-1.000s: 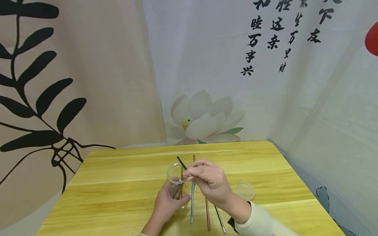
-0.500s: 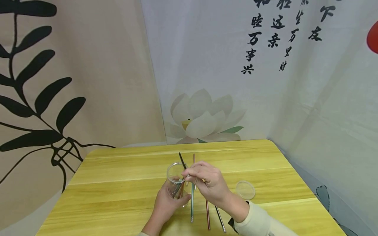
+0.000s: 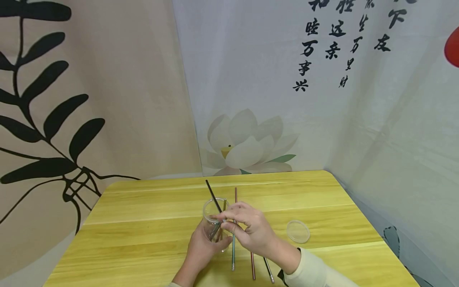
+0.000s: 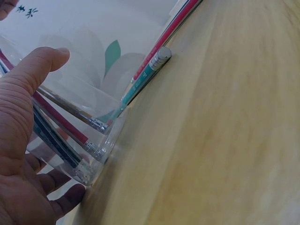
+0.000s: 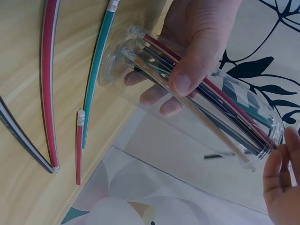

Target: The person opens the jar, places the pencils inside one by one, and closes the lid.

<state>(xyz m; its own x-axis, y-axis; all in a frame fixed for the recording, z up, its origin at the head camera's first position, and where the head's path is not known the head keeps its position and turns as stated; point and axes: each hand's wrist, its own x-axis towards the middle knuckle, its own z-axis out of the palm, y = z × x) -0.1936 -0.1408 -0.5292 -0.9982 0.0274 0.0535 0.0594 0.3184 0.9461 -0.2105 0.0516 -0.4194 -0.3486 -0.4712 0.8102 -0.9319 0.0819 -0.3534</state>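
Note:
My left hand (image 3: 206, 244) grips a clear plastic jar (image 5: 185, 129) around its side, tilted above the wooden table. Several pencils with eraser ends lie inside the jar, among them a tan pencil (image 5: 201, 119) and a red pencil (image 4: 65, 123). At the jar's mouth, my right hand (image 3: 251, 228) pinches a black pencil (image 3: 212, 194) between thumb and fingers. Its upper end points up and to the left in the head view; the lower end is hidden by the fingers.
On the table (image 3: 143, 239) lie a teal pencil (image 3: 233, 252), a red pencil (image 3: 253, 266), a dark striped pencil (image 3: 269, 272) and another red pencil (image 3: 236, 194) farther back. A round clear lid (image 3: 298, 231) is on the right. Printed cloth hangs behind.
My right hand has come down slightly at the jar's mouth. The black pencil now leans farther left, with more of its length showing. The left hand and jar have stayed nearly still.

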